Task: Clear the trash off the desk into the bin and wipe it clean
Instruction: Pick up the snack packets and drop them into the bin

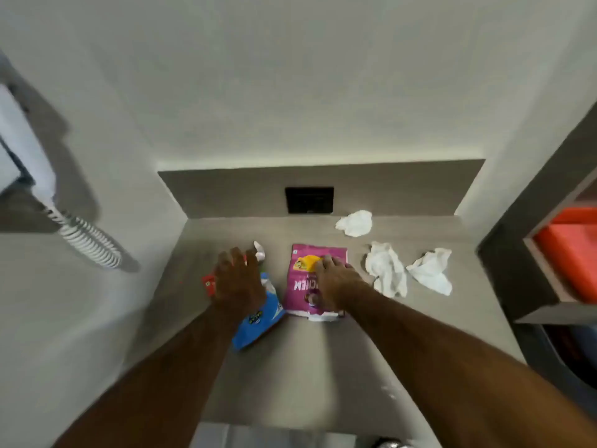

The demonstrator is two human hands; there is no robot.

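On the grey-brown desk lie a pink snack packet, a blue packet and a red wrapper. My right hand rests flat on the pink packet, fingers spread. My left hand hovers with fingers apart over the blue packet and the red wrapper, hiding parts of both. A small white scrap lies just beyond its fingertips. Three crumpled white tissues sit to the right: one near the back panel, one beside the pink packet, one further right.
A black socket plate is set in the desk's back panel. A wall phone with a coiled cord hangs on the left. On the right stands a shelf unit holding an orange box. Below it, a dark round bin.
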